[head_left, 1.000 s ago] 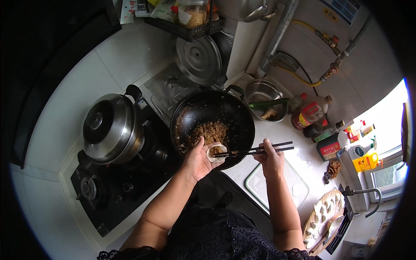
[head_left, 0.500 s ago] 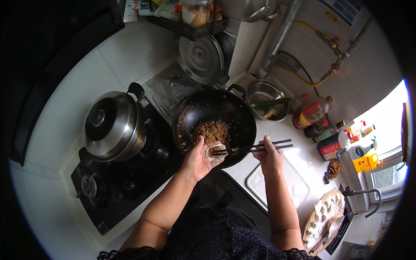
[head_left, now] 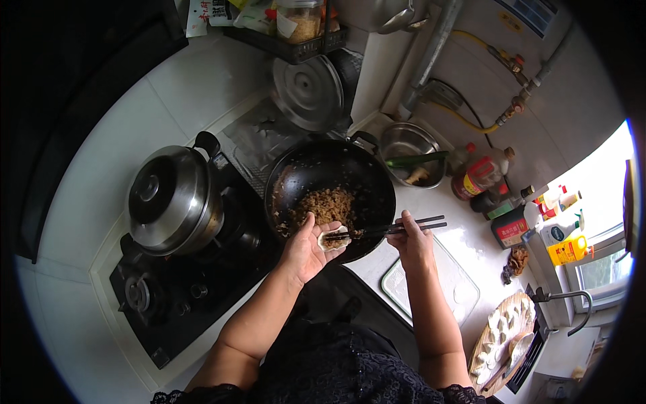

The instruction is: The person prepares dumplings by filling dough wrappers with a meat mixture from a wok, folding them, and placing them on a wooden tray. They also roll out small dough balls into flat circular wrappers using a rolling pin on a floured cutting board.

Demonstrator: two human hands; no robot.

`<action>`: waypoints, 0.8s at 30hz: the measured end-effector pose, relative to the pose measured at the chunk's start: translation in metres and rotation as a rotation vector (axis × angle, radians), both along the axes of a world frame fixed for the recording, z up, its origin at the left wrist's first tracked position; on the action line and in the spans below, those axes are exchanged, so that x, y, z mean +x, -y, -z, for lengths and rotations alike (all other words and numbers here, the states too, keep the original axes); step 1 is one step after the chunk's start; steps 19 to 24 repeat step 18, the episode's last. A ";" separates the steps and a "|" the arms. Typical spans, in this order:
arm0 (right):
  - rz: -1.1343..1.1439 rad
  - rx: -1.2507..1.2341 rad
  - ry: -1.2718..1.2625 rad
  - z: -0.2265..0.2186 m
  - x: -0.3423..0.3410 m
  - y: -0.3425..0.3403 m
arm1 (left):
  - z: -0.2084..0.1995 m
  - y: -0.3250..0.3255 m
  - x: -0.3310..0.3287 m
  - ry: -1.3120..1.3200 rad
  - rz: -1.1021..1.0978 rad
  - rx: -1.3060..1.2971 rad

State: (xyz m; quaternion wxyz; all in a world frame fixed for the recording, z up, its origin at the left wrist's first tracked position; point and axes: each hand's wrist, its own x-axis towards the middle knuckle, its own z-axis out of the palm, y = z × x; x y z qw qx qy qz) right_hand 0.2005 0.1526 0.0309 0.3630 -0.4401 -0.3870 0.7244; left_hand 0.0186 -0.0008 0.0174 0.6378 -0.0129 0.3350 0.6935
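My left hand (head_left: pixel 307 250) holds a round, pale dumpling wrapper (head_left: pixel 334 245) on its fingers, thumb raised at the side. Some brown filling lies on the wrapper, partly covered by the chopstick tips. Dark chopsticks (head_left: pixel 383 231) are gripped in my right hand (head_left: pixel 412 244), their tips pressed onto the filling. Both hands are over the near edge of a black wok (head_left: pixel 371 176). Inside the wok sits a heap of crumbly brown filling (head_left: pixel 326 205), its near side hidden behind my left hand.
A lidded steel pot (head_left: pixel 176 195) stands on the black stove (head_left: pixel 155 328) at left. Right of the wok are a steel bowl (head_left: pixel 404 138) with a green vegetable, several bottles (head_left: pixel 479 176), and a white board (head_left: pixel 444 276). A wooden tray (head_left: pixel 494 387) bears several dumplings.
The chopsticks and my right hand have shifted slightly left, with the tips further across the wrapper. My left hand stays nearly in place; the whole view has shifted a little.
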 end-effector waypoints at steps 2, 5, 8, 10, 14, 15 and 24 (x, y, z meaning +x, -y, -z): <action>-0.005 -0.003 -0.039 0.000 0.001 -0.002 | 0.001 0.000 -0.001 -0.002 -0.003 0.000; -0.034 -0.003 -0.031 0.003 0.000 -0.002 | 0.002 0.000 -0.002 -0.004 -0.003 0.005; -0.032 -0.009 -0.011 0.006 0.000 -0.004 | 0.002 0.000 -0.002 0.011 0.001 0.009; -0.026 -0.021 -0.023 0.006 -0.001 -0.005 | 0.002 -0.001 -0.002 0.027 0.003 0.008; -0.016 -0.041 -0.036 0.007 -0.003 -0.006 | 0.000 0.001 -0.002 0.022 0.011 0.026; -0.013 -0.043 -0.027 0.009 -0.004 -0.006 | 0.002 0.001 -0.001 0.029 0.005 0.028; -0.021 -0.033 -0.067 0.006 -0.003 -0.007 | 0.005 0.002 -0.003 0.003 0.019 0.014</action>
